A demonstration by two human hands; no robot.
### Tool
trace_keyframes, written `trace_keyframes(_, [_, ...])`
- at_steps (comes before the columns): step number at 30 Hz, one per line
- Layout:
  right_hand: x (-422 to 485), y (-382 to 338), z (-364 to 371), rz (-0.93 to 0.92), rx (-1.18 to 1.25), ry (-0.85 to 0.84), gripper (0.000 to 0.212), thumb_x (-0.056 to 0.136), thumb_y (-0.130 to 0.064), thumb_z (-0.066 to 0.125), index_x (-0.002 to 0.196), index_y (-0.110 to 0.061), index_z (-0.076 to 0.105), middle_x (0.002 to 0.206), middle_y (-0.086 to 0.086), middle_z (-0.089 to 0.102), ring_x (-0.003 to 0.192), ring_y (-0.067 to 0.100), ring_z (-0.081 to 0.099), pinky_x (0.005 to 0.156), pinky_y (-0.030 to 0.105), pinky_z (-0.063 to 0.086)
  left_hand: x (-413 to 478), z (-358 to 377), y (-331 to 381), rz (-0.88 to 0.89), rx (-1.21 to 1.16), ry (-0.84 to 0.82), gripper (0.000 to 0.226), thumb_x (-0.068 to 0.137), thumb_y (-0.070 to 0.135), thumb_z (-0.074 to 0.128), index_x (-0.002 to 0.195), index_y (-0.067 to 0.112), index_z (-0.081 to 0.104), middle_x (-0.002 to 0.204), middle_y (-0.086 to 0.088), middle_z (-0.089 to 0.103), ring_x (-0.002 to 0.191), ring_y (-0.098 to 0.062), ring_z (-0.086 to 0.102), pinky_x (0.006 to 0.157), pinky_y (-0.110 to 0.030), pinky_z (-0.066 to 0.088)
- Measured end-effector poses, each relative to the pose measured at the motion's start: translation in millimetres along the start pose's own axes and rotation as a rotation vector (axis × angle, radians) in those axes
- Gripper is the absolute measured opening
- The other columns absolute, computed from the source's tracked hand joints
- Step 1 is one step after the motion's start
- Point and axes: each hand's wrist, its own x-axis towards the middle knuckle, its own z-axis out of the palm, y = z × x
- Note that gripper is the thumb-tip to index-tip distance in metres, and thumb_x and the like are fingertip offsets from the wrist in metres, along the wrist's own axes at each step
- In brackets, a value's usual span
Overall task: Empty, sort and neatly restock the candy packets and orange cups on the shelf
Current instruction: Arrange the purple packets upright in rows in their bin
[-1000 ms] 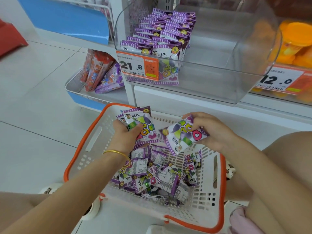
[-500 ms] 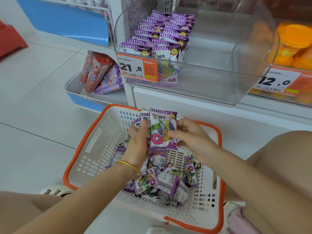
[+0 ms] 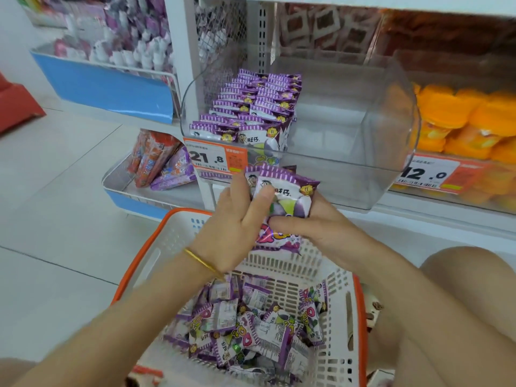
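Note:
My left hand and my right hand together grip a small stack of purple candy packets, held upright just below the front of the clear shelf bin. Inside that bin two neat rows of purple packets fill the left side; its right side is bare. Below my hands a white basket with an orange rim holds several loose purple packets. Orange cups are stacked on the shelf to the right of the bin.
Price tags reading 21.8 and 12.0 hang on the shelf front. A lower side rack at left holds red and purple snack bags. A blue-fronted rack stands further left. My knee is at right.
My hands brought their separate packets together into one stack and lifted it from above the basket up toward the bin's front. The view tilted upward.

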Motion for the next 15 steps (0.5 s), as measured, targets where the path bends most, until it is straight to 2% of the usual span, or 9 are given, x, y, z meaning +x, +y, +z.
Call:
trace_keyframes(2, [10,-28,-12,-0.083,0.025,0.062,0.05,0.074,-0.002,0.072,0.119,-0.016,0.056,0.108,-0.006,0.071,0.101,0.01,0.066,0.085,0.023,0.052,28,-17,23,0.096,-0.059,-0.033,0.039,0.092,0.062,0.025,0.095,0.03,0.046,0.092,0.012,0.051,0.09,0.011,0.049,0.084,-0.01,0.035])
trace_keyframes(4, [23,-55,-25,-0.131,0.033,0.107,0.061,0.068,-0.009,0.073,0.126,-0.012,0.054,0.121,0.008,0.066,0.112,0.022,0.063,0.094,0.035,0.051,62,-32,44,0.189,-0.054,0.024,0.033,0.098,0.046,0.032,0.098,0.024,0.056,0.09,0.015,0.056,0.081,0.012,0.051,0.081,-0.005,0.036])
trace_keyframes(6, [38,-76,-41,-0.161,0.009,0.144,0.059,0.064,-0.005,0.078,0.119,-0.014,0.057,0.105,0.0,0.072,0.098,0.015,0.068,0.084,0.029,0.055,99,-47,52,0.315,0.187,0.146,0.019,0.098,0.021,0.046,0.099,0.011,0.063,0.085,0.009,0.06,0.074,0.0,0.05,0.072,-0.01,0.037])
trace_keyframes(8, [52,-90,-58,-0.157,0.001,0.193,0.056,0.062,-0.009,0.076,0.114,-0.018,0.058,0.091,-0.009,0.072,0.085,0.006,0.068,0.075,0.023,0.055,135,-61,42,0.365,0.444,0.161,0.016,0.092,0.01,0.055,0.098,0.005,0.068,0.092,-0.005,0.067,0.083,-0.013,0.054,0.078,-0.02,0.04])
trace_keyframes(10, [66,-92,-74,-0.123,-0.016,0.23,0.061,0.069,-0.003,0.075,0.125,-0.016,0.053,0.099,-0.01,0.071,0.089,0.005,0.067,0.079,0.022,0.055,160,-71,23,0.369,0.711,0.049,0.011,0.086,0.015,0.063,0.091,0.012,0.073,0.094,-0.007,0.069,0.088,-0.024,0.059,0.09,-0.033,0.043])
trace_keyframes(12, [78,-89,-82,-0.072,-0.046,0.226,0.06,0.074,0.004,0.072,0.128,-0.014,0.052,0.098,-0.01,0.07,0.09,0.004,0.066,0.079,0.019,0.054,172,-73,11,0.327,0.901,-0.076,0.009,0.082,0.029,0.069,0.089,0.024,0.072,0.096,-0.001,0.066,0.098,-0.028,0.055,0.094,-0.045,0.041])
trace_keyframes(15, [91,-79,-85,-0.023,-0.104,0.15,0.046,0.075,0.008,0.07,0.11,-0.021,0.061,0.098,-0.006,0.072,0.091,0.01,0.068,0.084,0.026,0.055,176,-70,11,0.274,0.958,-0.141,0.019,0.079,0.035,0.072,0.096,0.027,0.07,0.1,0.002,0.058,0.104,-0.027,0.048,0.097,-0.047,0.038])
